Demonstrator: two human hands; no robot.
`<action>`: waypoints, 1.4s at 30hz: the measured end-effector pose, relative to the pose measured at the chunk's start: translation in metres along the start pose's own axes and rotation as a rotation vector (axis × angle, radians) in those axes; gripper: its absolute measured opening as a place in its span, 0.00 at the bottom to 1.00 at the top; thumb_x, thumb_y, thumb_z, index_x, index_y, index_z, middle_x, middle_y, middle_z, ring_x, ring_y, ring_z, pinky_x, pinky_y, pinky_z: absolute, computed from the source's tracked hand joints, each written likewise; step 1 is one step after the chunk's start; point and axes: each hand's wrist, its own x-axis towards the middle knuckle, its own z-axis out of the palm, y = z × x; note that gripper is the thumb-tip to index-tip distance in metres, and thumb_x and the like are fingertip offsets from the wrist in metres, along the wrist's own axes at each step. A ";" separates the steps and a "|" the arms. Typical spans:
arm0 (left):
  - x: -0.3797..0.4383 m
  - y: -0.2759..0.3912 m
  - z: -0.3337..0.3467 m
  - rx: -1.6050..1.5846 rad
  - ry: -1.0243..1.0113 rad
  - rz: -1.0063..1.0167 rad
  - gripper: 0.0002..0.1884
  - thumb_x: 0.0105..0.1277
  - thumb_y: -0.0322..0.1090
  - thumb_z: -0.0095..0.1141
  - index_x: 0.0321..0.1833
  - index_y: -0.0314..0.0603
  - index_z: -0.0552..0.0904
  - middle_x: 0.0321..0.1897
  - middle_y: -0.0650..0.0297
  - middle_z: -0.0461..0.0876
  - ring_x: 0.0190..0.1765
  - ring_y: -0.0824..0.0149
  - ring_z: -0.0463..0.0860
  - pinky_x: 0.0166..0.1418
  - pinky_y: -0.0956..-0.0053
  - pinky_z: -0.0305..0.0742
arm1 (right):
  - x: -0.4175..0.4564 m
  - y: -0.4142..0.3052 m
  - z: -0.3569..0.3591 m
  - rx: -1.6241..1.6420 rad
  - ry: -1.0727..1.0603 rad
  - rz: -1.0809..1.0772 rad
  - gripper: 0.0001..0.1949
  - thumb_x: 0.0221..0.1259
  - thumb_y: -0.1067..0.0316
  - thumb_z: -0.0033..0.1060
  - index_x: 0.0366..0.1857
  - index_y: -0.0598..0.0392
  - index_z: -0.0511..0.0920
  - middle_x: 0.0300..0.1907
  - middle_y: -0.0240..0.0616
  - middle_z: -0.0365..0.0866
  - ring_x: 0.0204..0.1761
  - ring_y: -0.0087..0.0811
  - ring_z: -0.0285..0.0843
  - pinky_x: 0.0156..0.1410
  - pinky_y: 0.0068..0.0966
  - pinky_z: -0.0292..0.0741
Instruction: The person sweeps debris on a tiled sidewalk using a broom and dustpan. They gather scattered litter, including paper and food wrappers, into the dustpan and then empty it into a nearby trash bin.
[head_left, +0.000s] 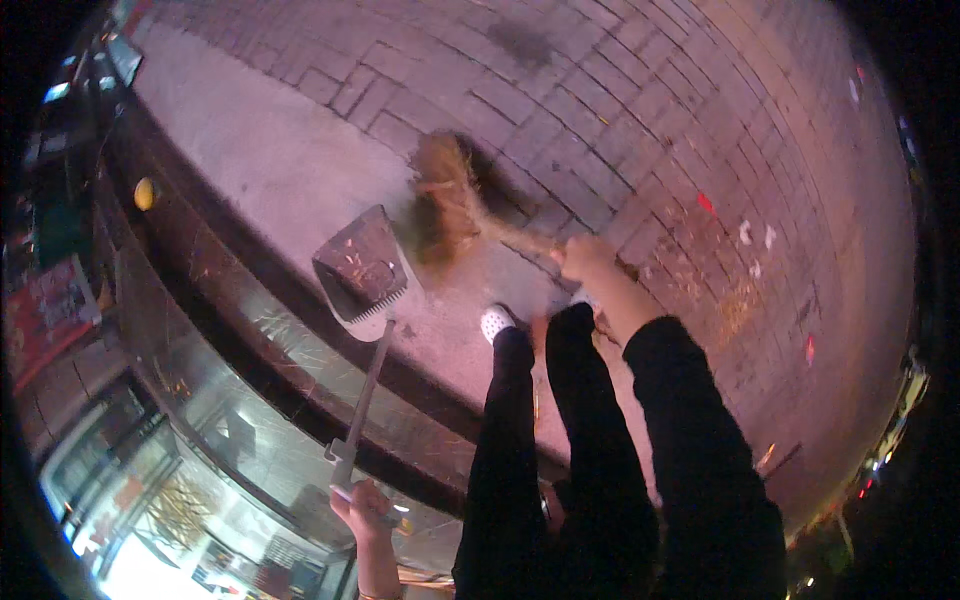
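My left hand (365, 508) grips the grey handle of a long-handled dustpan (360, 262). The dustpan's scoop, with comb teeth along one edge, rests near the step and has some debris in it. In my right hand (589, 259) is the handle end of a straw broom (450, 202). Motion blurs the broom head, which is over the pavement just beside the scoop. My feet, one in a white perforated clog (496, 322), stand close behind the broom.
Stone steps (247, 300) with dark edges curve along the left, bearing a yellow round object (144, 193). A lit glass shopfront (187, 510) stands at lower left. Brick paving (637, 112) stretches right, with red scraps (705, 203), white litter (745, 232) and straw-coloured debris (735, 307).
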 end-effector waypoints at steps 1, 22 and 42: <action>0.001 0.003 0.001 0.042 0.034 0.000 0.08 0.50 0.25 0.52 0.28 0.37 0.66 0.10 0.67 0.62 0.10 0.74 0.61 0.12 0.78 0.56 | 0.001 0.024 -0.001 0.063 0.000 0.079 0.25 0.61 0.44 0.43 0.41 0.58 0.79 0.43 0.49 0.79 0.48 0.49 0.76 0.56 0.42 0.70; -0.027 0.032 0.016 0.037 0.015 0.050 0.08 0.49 0.27 0.54 0.26 0.39 0.67 0.09 0.67 0.62 0.10 0.73 0.60 0.14 0.77 0.55 | -0.199 0.168 -0.014 -0.013 0.221 0.022 0.22 0.53 0.47 0.57 0.33 0.60 0.76 0.26 0.51 0.77 0.33 0.51 0.78 0.38 0.43 0.73; 0.129 0.006 0.119 0.609 -0.576 0.149 0.23 0.48 0.26 0.51 0.51 0.30 0.76 0.17 0.66 0.71 0.16 0.73 0.70 0.19 0.74 0.66 | -0.081 0.151 0.009 1.337 -0.149 0.369 0.28 0.39 0.74 0.61 0.51 0.57 0.65 0.23 0.37 0.74 0.24 0.30 0.76 0.29 0.29 0.74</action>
